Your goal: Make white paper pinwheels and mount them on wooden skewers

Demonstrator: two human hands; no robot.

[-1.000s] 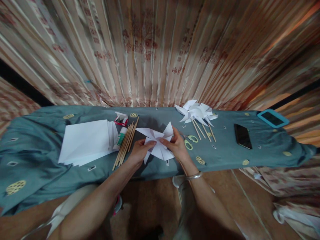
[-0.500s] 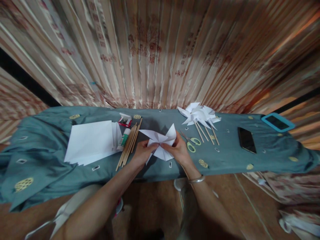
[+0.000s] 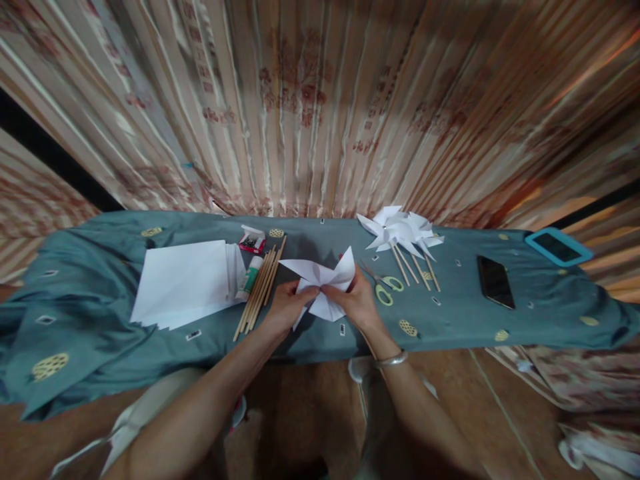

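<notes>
A white paper pinwheel [image 3: 327, 308] is held between my two hands above the cloth, its blades folded in toward the centre. My left hand [image 3: 290, 305] grips its left side, the thumb pressed near the middle. On the other side my right hand [image 3: 359, 300] is closed on the paper, with its thumb also at the centre. Most of the other fingers are hidden behind the paper. Just right of my right hand lie scissors [image 3: 384, 295] with light green handles. Wooden sticks [image 3: 260, 290] lie in a bundle beside my left hand.
Left of the sticks are a glue stick [image 3: 250, 277], a small open red-and-white box [image 3: 251, 240] and a stack of white paper [image 3: 183, 283]. Finished pinwheels [image 3: 400, 228] on sticks lie at the back right. Farther right are a phone [image 3: 495, 281] and a blue-framed device [image 3: 559, 247].
Both hands stay on the pinwheel with almost the same hold. The upper blades look slightly more curled toward the centre. The whole view has shifted a little.
</notes>
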